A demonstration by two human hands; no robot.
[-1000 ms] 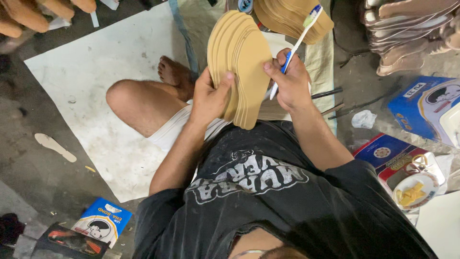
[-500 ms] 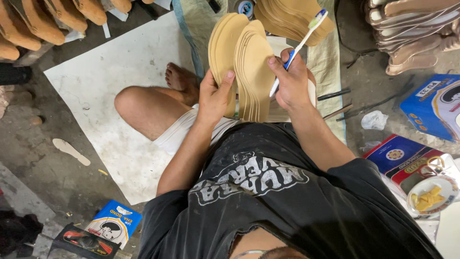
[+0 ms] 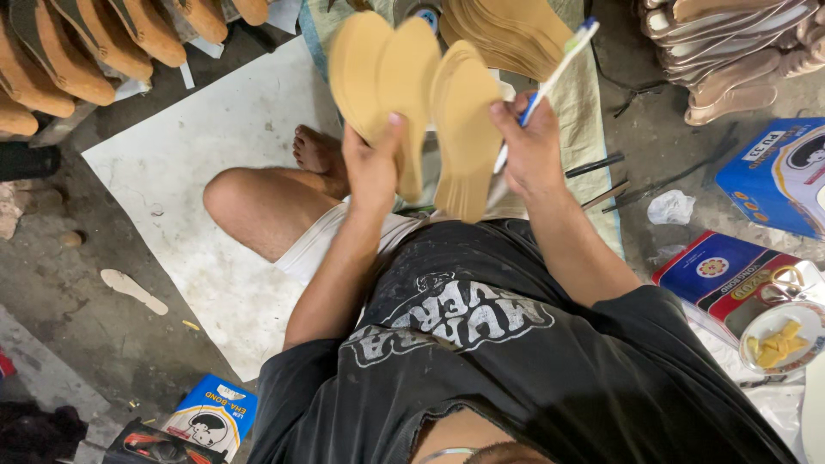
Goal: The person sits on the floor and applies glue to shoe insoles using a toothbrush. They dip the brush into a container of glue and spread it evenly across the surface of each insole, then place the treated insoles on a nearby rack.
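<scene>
My left hand [image 3: 371,165] grips a fanned stack of tan insoles [image 3: 378,70], raised in front of my chest. Beside it, my right hand [image 3: 529,144] holds another tan insole [image 3: 464,120] and a white-and-blue toothbrush [image 3: 554,73] that points up and to the right. The two bunches of insoles stand slightly apart, blurred by motion. I sit cross-legged with my bare knee [image 3: 236,198] and foot [image 3: 316,150] over a white sheet [image 3: 189,155] on the floor.
More tan insoles [image 3: 507,30] are piled ahead on a cloth. Shoe soles [image 3: 103,39] line the top left, and a stack of soles [image 3: 739,43] the top right. Blue boxes [image 3: 773,176], a red-blue tin [image 3: 726,275], a small dish [image 3: 782,335] lie right. A loose insole [image 3: 133,290] lies left.
The single stack has been split: my right hand has pulled one insole to the right, away from the fan in my left hand. Both hands have risen slightly.
</scene>
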